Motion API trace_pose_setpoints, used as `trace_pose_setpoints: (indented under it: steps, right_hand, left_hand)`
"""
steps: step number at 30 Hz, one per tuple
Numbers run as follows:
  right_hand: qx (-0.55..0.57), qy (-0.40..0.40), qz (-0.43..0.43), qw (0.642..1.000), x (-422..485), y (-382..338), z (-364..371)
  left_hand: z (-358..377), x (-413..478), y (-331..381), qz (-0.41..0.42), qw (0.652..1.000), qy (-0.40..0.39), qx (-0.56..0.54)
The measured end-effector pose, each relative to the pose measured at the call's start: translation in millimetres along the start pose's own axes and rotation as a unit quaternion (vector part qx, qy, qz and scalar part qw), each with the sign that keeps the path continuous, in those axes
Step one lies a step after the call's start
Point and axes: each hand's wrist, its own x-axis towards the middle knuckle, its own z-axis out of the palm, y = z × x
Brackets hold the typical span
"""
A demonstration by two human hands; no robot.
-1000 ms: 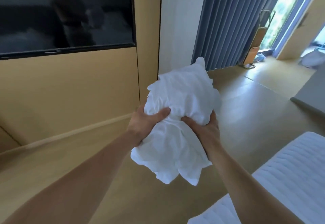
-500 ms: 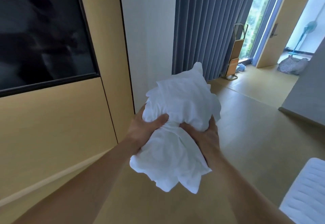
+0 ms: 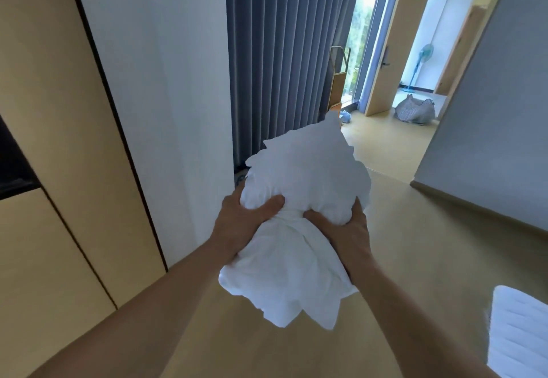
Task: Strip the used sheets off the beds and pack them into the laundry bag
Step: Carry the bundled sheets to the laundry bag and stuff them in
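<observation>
Turns right vs 0.5 s ago: leaves only a sliver of dark screen (image 3: 12,167) at L edge, brings the doorway wide into view, pushes the mattress corner (image 3: 522,333) to lower-R edge; keeps same grip on the bundle. L to R: 1 screen, wood panels (image 3: 44,96), 1 white wall strip (image 3: 166,81), 1 grey curtain (image 3: 281,51). Centre: grips 1 crumpled white sheet bundle (image 3: 302,176) w/ 2 hands, up in the air above the floor (image 3: 415,244). L hand (image 3: 240,223) on its L side, thumb across the front; R hand (image 3: 350,229) on its R side, thumb dug into the cloth; both clamped at its pinched middle, thumbs close but apart. Behind: 1 wood rack (image 3: 338,81) by the window, 1 blue cloth (image 3: 345,117) at its foot, 1 open door (image 3: 382,60), 1 grey patterned bag (image 3: 415,110) on the floor in the doorway, well apart from the bundle, 1 standing fan (image 3: 422,60) beyond. Open floor btw curtain and grey wall (image 3: 498,111), through to the doorway.
</observation>
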Motion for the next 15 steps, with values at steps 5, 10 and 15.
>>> trace_pose_setpoints:
  steps: [5, 10, 15]
  right_hand:
    - [0.002, 0.048, 0.009, 0.999, 83, 6, 6]
    - [0.006, 0.085, 0.014, 0.996, 174, 26, -5]
    - [0.02, 0.089, 0.016, 0.996, 280, 42, -21]
  left_hand:
    - [32, 106, -6, 0.025, 0.999, -0.048, -0.005]
    - [86, 205, -20, 0.023, 0.997, -0.069, 0.013]
    - [146, 294, -12, 0.026, 0.997, -0.065, 0.034]
